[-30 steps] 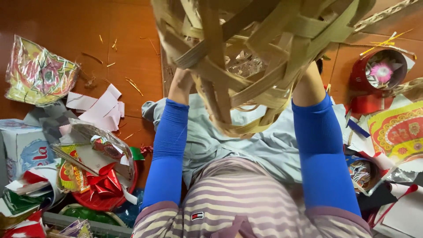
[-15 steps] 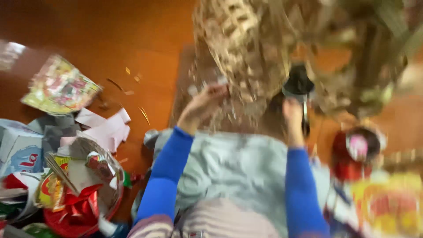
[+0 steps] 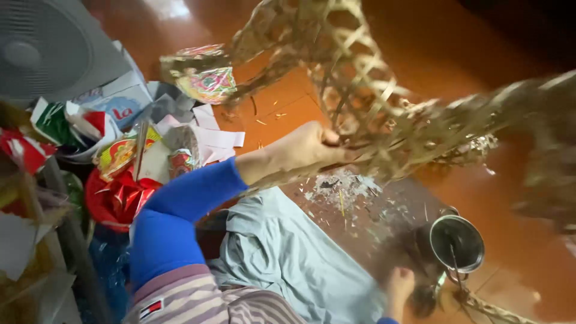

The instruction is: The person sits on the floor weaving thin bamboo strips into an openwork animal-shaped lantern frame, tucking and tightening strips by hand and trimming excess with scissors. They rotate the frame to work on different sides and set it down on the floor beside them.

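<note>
While our left hand (image 3: pixel 309 147) grips the woven bamboo frame (image 3: pixel 360 90), we cannot tell what our blurred right hand (image 3: pixel 399 287) near the metal cup (image 3: pixel 457 243) holds.

Glossy reddish-brown wooden floor (image 3: pixel 456 78) fills the frame, window light glaring off it at the top, well above the grip. Grey round electric fan (image 3: pixel 42 54) sits top left, far left of the grip. Below it a heap of coloured paper scraps and boxes (image 3: pixel 114 144), with a shiny red foil bow (image 3: pixel 117 198). White paper sheets (image 3: pixel 219 141) lie just left of the grip. Pale grey-blue cloth (image 3: pixel 288 258) spreads on the floor below the grip. Straw bits (image 3: pixel 264 123) scatter nearby.
</note>
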